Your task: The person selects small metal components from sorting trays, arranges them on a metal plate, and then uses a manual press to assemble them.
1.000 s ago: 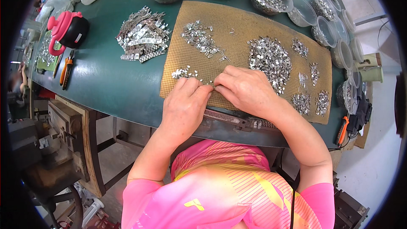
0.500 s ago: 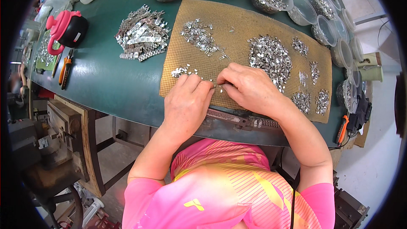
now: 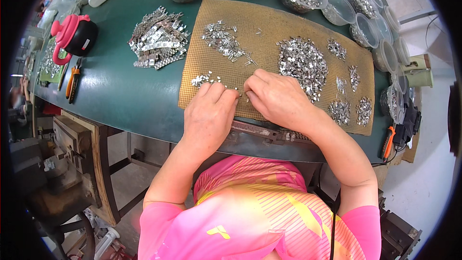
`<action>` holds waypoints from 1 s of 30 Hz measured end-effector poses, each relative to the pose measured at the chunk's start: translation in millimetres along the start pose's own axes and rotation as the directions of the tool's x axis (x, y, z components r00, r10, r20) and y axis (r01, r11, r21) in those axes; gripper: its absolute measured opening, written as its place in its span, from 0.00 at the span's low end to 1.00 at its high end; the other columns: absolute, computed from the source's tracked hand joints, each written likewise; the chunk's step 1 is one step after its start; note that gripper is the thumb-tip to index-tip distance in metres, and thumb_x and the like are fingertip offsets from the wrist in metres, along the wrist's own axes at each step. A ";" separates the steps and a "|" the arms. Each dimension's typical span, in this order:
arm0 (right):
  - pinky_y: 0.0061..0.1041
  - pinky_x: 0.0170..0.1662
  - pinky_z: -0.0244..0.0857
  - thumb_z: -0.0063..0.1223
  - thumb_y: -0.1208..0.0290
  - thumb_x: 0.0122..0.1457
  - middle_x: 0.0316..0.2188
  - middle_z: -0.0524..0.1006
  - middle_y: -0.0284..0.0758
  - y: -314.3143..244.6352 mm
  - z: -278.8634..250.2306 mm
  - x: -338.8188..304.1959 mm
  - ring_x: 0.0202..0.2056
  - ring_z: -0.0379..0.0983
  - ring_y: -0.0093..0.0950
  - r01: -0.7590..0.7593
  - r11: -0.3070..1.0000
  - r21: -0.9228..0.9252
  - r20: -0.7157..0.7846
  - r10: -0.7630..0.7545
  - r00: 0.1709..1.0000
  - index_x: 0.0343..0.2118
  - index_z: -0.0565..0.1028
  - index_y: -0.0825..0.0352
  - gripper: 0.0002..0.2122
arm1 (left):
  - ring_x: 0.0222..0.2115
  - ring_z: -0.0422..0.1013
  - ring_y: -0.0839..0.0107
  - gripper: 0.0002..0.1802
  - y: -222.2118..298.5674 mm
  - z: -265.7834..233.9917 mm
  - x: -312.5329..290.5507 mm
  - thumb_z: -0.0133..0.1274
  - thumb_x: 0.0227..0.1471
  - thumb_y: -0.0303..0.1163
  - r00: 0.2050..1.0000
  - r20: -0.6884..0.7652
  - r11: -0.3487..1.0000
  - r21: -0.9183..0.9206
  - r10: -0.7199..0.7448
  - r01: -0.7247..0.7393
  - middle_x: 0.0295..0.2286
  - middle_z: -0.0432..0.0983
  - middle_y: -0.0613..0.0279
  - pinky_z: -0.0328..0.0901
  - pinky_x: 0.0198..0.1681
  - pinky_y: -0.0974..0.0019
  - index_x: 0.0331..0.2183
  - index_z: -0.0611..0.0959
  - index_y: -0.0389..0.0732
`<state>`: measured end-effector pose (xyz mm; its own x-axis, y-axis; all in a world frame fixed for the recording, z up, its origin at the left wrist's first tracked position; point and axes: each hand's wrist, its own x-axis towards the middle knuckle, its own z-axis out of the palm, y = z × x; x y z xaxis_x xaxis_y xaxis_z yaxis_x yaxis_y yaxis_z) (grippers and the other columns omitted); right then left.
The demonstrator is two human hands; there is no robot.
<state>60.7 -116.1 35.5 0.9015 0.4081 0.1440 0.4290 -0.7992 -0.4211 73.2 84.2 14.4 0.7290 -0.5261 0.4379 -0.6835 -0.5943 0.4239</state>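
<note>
At the left, a wooden block [image 3: 72,137] is seen beside the green bench [image 3: 120,97]; at the right, a pale wall [image 3: 428,130]. On the bench are placed a pink-lidded black pot [image 3: 84,41], orange-handled pliers [image 3: 73,84], stacked metal strips [image 3: 159,41] and a tan mat [image 3: 288,25]. On the mat, loose metal pieces [image 3: 198,81] are scattered just beyond the left hand [image 3: 210,115], its fingers bunched; the right hand [image 3: 279,96] is curled. Whether anything is held cannot be told. Beyond, a larger heap [image 3: 303,65] is bordered by clear tubs [image 3: 301,5].
</note>
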 end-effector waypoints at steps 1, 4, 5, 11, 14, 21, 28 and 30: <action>0.39 0.36 0.73 0.57 0.73 0.59 0.30 0.75 0.39 1.7 -1.0 -1.6 0.35 0.78 0.40 -0.001 1.000 -0.001 -0.002 0.001 1.000 0.34 0.74 0.66 0.05 | 0.31 0.70 0.60 0.09 -0.4 0.6 -0.8 0.64 0.47 0.23 1.000 -0.002 1.000 -0.011 -0.005 0.005 0.28 0.72 0.62 0.67 0.32 0.58 0.32 0.82 0.42; 0.40 0.37 0.73 0.56 0.72 0.59 0.30 0.75 0.39 6.1 -1.8 -6.0 0.35 0.78 0.41 -0.016 0.998 0.068 -0.025 0.018 1.000 0.34 0.74 0.66 0.04 | 0.31 0.70 0.60 0.08 -1.5 -0.5 -1.0 0.63 0.48 0.23 1.000 0.000 1.000 -0.028 -0.006 0.006 0.28 0.72 0.62 0.67 0.32 0.58 0.33 0.81 0.42; 0.39 0.37 0.73 0.56 0.72 0.60 0.30 0.76 0.38 7.1 -1.4 -6.7 0.34 0.79 0.40 -0.010 0.997 0.077 -0.045 0.013 0.999 0.34 0.75 0.66 0.04 | 0.31 0.70 0.60 0.08 -1.8 -0.8 -0.8 0.63 0.48 0.23 1.000 0.003 0.999 -0.035 -0.004 0.004 0.28 0.72 0.62 0.67 0.32 0.58 0.33 0.81 0.42; 0.36 0.35 0.72 0.59 0.72 0.57 0.31 0.75 0.35 2.7 8.2 -4.9 0.34 0.77 0.37 0.035 0.999 -0.027 -0.060 -0.036 0.998 0.33 0.76 0.64 0.04 | 0.31 0.70 0.60 0.08 -1.0 -3.7 0.5 0.63 0.49 0.24 0.999 0.031 1.000 -0.003 0.027 -0.026 0.28 0.71 0.62 0.68 0.32 0.58 0.33 0.82 0.42; 0.36 0.35 0.72 0.59 0.73 0.56 0.30 0.74 0.35 -1.2 8.4 -3.4 0.34 0.76 0.36 0.073 0.994 -0.079 -0.052 -0.077 0.996 0.33 0.75 0.64 0.05 | 0.32 0.70 0.60 0.07 1.1 -4.2 0.1 0.63 0.49 0.24 0.998 0.055 0.997 0.061 0.037 -0.040 0.28 0.71 0.62 0.67 0.33 0.58 0.33 0.82 0.41; 0.38 0.37 0.72 0.56 0.74 0.57 0.31 0.75 0.38 2.6 -1.5 -12.3 0.34 0.77 0.39 0.027 0.998 0.049 -0.071 -0.024 0.997 0.33 0.72 0.67 0.05 | 0.32 0.70 0.59 0.07 5.3 -0.9 1.0 0.61 0.50 0.23 0.997 0.063 0.996 0.066 0.051 -0.055 0.28 0.71 0.60 0.67 0.33 0.58 0.33 0.81 0.41; 0.38 0.36 0.70 0.58 0.77 0.56 0.28 0.73 0.38 4.6 -44.9 -75.0 0.32 0.75 0.40 -0.044 0.999 0.028 -0.202 0.049 0.978 0.33 0.71 0.66 0.06 | 0.35 0.72 0.54 0.05 1.5 -7.5 -1.7 0.59 0.54 0.22 0.998 0.063 1.000 -0.016 -0.006 0.007 0.31 0.74 0.55 0.66 0.38 0.56 0.34 0.80 0.38; 0.37 0.37 0.70 0.58 0.77 0.55 0.29 0.73 0.37 8.4 -54.0 -100.4 0.33 0.75 0.39 -0.092 0.996 0.000 -0.175 0.091 0.980 0.33 0.71 0.65 0.06 | 0.34 0.72 0.54 0.05 1.5 -6.3 0.6 0.59 0.54 0.21 0.998 0.050 0.998 -0.061 0.021 -0.018 0.31 0.75 0.54 0.66 0.38 0.57 0.34 0.80 0.37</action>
<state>-23.2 -187.6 65.9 0.9326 0.2502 0.2602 0.3442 -0.8333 -0.4325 72.4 86.9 20.4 0.7152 -0.5687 0.4062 -0.6977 -0.5465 0.4633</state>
